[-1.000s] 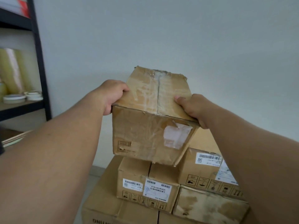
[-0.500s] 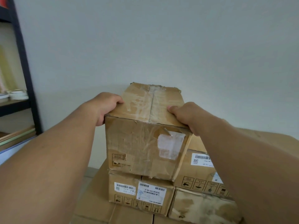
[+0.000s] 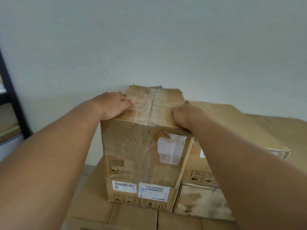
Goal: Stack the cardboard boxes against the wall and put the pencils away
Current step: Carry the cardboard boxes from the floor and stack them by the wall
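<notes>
A black shelf post (image 3: pixel 12 100) stands at the left edge of the frame. The left hand (image 3: pixel 114 105) grips the upper left edge of a worn cardboard box (image 3: pixel 142 150), thumb flat on the taped top. This box sits at centre frame on a labelled box (image 3: pixel 141 191), its far end at the wall (image 3: pixel 149 39). The right hand (image 3: pixel 184 113) curls over its upper right edge, beside a larger box (image 3: pixel 240 127).

Under your fingers (image 3: pixel 129 102), the top box (image 3: pixel 141 151) has a faded white sticker (image 3: pixel 171 149) you cannot read. The lower box (image 3: pixel 141 201) has two barcode labels (image 3: pixel 123 185), print too small.
</notes>
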